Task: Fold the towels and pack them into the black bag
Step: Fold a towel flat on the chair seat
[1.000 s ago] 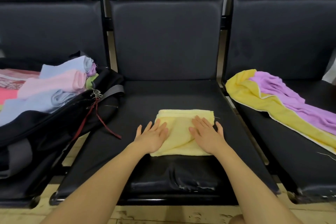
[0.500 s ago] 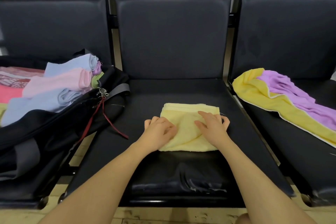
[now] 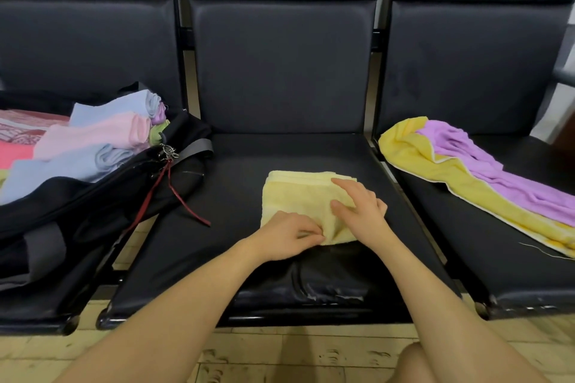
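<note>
My hands are pressing a pale yellow terry-cloth towel, soft and nubby, on a seat of black faux leather, matt but shining where its front edge is creasing and cracking.

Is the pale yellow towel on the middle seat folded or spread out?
Folded. The pale yellow towel is a compact rectangle with stacked layers showing along its far edge, and both hands rest on it.

- The left hand lies knuckles-up with fingers curled, tips pinched together and pointing toward 3 o'clock; its bare forearm runs back toward 7 o'clock.
- The right hand sits just beside it at 2 o'clock, palm down, fingers loosely spread and bent, pointing toward 10 o'clock; its forearm trails toward 5 o'clock.
</note>
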